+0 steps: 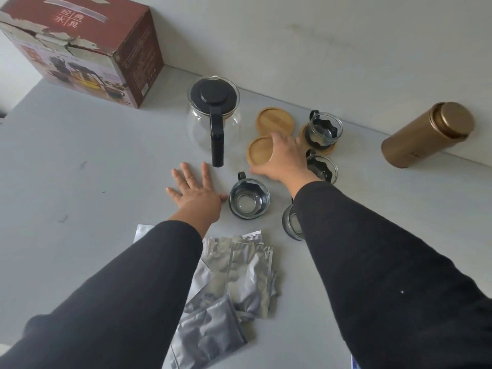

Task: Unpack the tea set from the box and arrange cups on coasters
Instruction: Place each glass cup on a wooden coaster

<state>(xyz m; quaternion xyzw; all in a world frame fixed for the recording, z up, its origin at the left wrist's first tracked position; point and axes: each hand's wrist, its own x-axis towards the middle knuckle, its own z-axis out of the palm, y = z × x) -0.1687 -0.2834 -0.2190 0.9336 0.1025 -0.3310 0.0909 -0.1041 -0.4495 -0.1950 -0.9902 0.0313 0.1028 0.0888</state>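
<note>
Our right hand (pixel 282 158) lies flat on the near coaster (pixel 259 153), fingers straight; left hand (pixel 195 191) rests spread on the table (pixel 80 182). Nearest cup (pixel 249 199) is fragile, slippery glass: we lift by its handle

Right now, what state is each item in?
Box: closed, torn.
Teapot: lid on, empty.
Far cup: upright on a coaster.
Near cup: upright, on table.
Canister: lying, capped.
Left hand: flat on table.
Right hand: on a coaster.
</note>
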